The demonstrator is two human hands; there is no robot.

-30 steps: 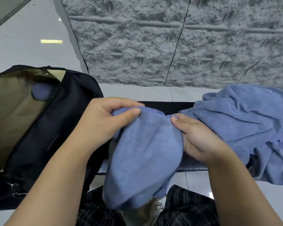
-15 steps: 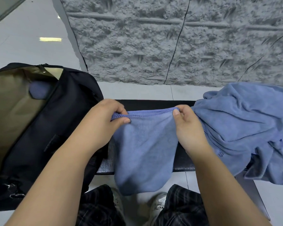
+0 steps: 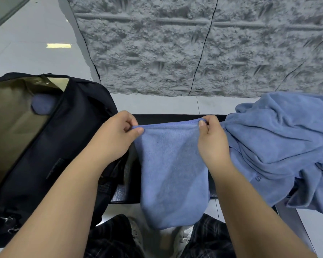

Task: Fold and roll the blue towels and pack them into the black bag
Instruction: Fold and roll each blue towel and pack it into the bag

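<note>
I see the left hand (image 3: 116,138) and right hand (image 3: 213,144) each pinching the blue towel (image 3: 172,174) (top hem taut); black bag (image 3: 63,146) at 9 o'clock.

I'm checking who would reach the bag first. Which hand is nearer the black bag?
Left. The left hand pinches the held towel right beside the black bag; the right hand pinches the towel's other corner, farther away.

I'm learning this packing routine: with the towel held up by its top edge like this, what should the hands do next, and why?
Probably lower the towel flat onto the black bench. Left hand and right hand each pinch a top corner and it hangs unfolded, so it likely needs a surface before folding and rolling for the black bag.
</note>
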